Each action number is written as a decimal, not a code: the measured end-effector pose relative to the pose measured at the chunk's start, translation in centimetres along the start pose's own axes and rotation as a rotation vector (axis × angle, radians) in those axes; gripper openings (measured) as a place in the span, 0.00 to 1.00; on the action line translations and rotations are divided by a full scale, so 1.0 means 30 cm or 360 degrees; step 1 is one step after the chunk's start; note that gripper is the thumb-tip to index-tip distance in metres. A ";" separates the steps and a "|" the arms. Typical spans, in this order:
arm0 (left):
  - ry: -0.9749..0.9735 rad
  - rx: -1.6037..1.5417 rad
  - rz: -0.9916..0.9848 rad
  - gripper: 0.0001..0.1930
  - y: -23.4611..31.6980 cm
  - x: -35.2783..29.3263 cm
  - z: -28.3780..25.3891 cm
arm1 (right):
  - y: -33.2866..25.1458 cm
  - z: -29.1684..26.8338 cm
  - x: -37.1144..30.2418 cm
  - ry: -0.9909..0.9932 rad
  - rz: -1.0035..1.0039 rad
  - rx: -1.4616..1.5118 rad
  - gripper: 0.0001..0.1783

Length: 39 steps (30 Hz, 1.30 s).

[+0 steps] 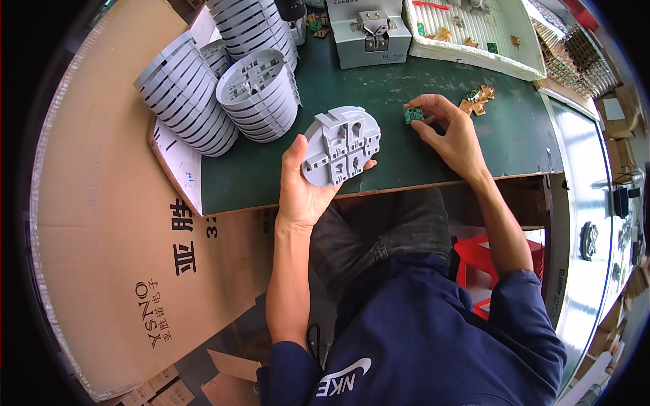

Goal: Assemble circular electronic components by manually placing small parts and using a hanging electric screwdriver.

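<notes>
My left hand [303, 186] grips a round grey plastic housing [344, 145] by its edge, tilted so that its moulded slots and compartments face up. Thumb and fingers wrap around its left and lower sides. To the right, over the green tabletop, my right hand [450, 132] pinches a small green circuit board [413, 116] between thumb and fingertips. The board and the housing are apart. Just beyond the right hand lies a small pile of copper-coloured metal pieces [478, 100].
Stacks of grey housings [261, 95] stand at the left on the green table [379, 88]. A grey box with a metal latch [374, 40] sits at the back. Beside it, a white foam tray [467, 54] holds loose small parts. A large cardboard sheet [115, 203] rises at the left; a red stool [474, 254] stands below.
</notes>
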<state>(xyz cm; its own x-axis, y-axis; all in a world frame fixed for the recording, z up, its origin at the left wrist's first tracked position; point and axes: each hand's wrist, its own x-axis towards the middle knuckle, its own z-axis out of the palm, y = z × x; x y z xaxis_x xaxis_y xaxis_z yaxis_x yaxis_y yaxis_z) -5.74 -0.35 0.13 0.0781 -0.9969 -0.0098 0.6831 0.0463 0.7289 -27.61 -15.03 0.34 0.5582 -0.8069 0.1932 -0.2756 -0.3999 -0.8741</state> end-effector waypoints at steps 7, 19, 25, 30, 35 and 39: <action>-0.0023 0.0065 0.0003 0.50 0.003 0.007 0.001 | -0.005 0.007 -0.023 0.0137 -0.0188 -0.0502 0.18; -0.0146 0.0128 -0.0003 0.55 -0.002 -0.028 -0.009 | 0.037 -0.027 -0.011 0.0177 -0.0412 -0.0716 0.19; -0.0102 -0.0282 0.0149 0.53 -0.081 -0.399 -0.114 | 0.071 -0.014 -0.020 0.0232 -0.0257 -0.0597 0.19; 0.0554 -0.0712 0.0563 0.47 -0.219 -0.943 -0.222 | 0.119 -0.053 -0.007 0.0122 -0.0229 -0.0458 0.18; 0.1314 -0.0931 0.1705 0.35 -0.329 -1.468 -0.228 | 0.134 -0.051 -0.006 0.0084 -0.0191 -0.0469 0.19; 0.1953 -0.0101 0.2769 0.42 -0.392 -1.920 -0.313 | 0.147 -0.053 0.006 0.0038 -0.0245 -0.0464 0.19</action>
<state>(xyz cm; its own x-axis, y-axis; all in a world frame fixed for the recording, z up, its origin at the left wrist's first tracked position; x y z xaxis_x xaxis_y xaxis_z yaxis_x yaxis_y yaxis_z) -11.46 57.13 -14.31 0.7955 0.5917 0.1309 -0.5761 0.6714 0.4662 -29.96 -17.63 -2.76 0.5932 -0.7359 0.3264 -0.4038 -0.6227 -0.6702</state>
